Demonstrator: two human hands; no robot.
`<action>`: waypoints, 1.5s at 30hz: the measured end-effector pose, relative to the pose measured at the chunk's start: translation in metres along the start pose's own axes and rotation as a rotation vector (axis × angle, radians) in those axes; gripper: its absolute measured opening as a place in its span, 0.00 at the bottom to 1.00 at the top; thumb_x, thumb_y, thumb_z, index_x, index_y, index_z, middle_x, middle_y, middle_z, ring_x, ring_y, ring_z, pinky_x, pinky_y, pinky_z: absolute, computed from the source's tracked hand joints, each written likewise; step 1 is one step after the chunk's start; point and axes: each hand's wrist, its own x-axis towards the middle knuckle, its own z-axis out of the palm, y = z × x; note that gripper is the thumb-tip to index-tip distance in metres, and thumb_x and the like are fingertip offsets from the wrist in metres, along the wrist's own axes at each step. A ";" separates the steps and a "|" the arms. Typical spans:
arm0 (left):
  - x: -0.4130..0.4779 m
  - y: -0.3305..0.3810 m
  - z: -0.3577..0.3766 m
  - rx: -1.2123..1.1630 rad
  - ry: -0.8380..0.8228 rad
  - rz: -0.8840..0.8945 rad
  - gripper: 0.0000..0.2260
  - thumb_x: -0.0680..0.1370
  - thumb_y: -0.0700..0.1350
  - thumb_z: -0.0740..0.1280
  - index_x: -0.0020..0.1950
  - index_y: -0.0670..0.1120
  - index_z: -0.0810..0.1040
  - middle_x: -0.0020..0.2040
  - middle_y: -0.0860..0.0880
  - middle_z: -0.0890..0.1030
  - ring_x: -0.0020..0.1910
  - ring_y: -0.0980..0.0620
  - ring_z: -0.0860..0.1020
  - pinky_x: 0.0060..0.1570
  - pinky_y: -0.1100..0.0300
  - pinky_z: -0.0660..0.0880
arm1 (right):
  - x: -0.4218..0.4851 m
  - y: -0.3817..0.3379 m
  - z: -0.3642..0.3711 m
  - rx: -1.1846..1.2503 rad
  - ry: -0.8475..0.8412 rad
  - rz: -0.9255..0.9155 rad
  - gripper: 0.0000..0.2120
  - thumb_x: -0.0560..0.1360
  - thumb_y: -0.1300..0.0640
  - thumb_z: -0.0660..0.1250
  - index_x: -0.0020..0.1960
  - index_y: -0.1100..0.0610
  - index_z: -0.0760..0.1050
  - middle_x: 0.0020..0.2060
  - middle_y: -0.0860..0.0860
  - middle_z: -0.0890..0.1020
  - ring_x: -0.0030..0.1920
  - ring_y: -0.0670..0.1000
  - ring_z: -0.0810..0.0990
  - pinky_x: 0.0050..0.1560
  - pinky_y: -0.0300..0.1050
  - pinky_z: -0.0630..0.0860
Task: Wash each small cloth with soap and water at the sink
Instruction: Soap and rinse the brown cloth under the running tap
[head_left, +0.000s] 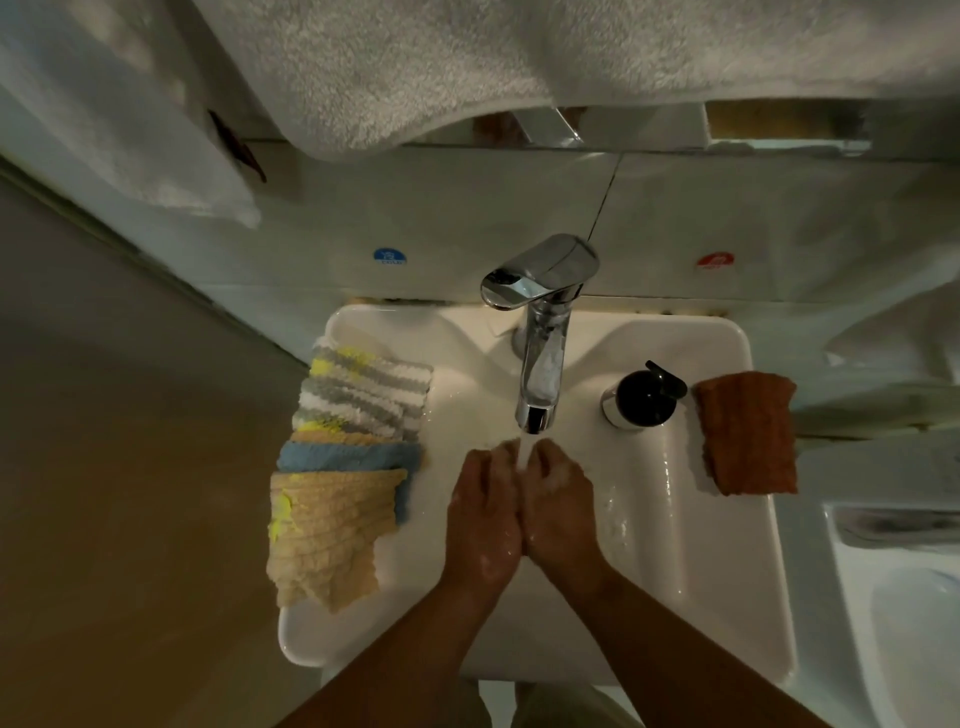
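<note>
- The left hand and the right hand are pressed side by side over the basin. Their fingers are loosely bent into a cup and neither grasps a cloth.
- They sit directly under the water stream, probably to wet or rinse them. White suds show on the right hand's knuckles.
- The faucet is running. Its single lever is turned towards the person's left, the side of the blue sticker on the wall.
- One soap dispenser with a black pump stands on the sink ledge, just right of the spout and within easy reach of the right hand.
- One orange cloth lies alone on the right rim, apart from the others. It reads as a separate pile, though which pile is washed and which is waiting I would only be guessing.
- The remaining cloths are fanned in an overlapping row along the left rim, clear of the stream:
  - the beige cloth is nearest the person and hangs partly over the edge;
  - the blue cloth comes next;
  - the striped cloths, in grey, white and yellow, lie behind it.
- The striped ones overlap too closely to count; there seem to be three or four.
- No cloth is in the basin, so most of the washing looks still to do.
- One red sticker marks the opposite side of the wall, and a white towel hangs overhead.
</note>
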 end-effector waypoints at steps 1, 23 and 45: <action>-0.002 -0.003 0.001 -0.068 -0.046 -0.033 0.15 0.79 0.63 0.61 0.50 0.53 0.76 0.43 0.49 0.83 0.44 0.51 0.83 0.43 0.46 0.81 | 0.005 0.001 -0.002 0.020 0.032 0.030 0.15 0.81 0.49 0.55 0.48 0.58 0.74 0.41 0.52 0.79 0.42 0.52 0.77 0.44 0.48 0.73; 0.021 0.000 -0.011 -0.075 0.081 -0.030 0.05 0.80 0.50 0.68 0.54 0.56 0.74 0.44 0.52 0.81 0.42 0.59 0.81 0.44 0.62 0.78 | -0.020 -0.006 0.005 0.497 -0.142 0.309 0.19 0.83 0.42 0.59 0.51 0.56 0.79 0.37 0.53 0.85 0.35 0.50 0.85 0.38 0.48 0.83; 0.003 -0.013 -0.007 -0.272 -0.187 -0.050 0.17 0.75 0.63 0.66 0.56 0.54 0.79 0.49 0.47 0.84 0.49 0.45 0.84 0.45 0.42 0.82 | 0.005 0.014 0.000 0.307 -0.028 0.208 0.07 0.82 0.49 0.63 0.47 0.48 0.76 0.39 0.47 0.82 0.38 0.42 0.82 0.39 0.41 0.80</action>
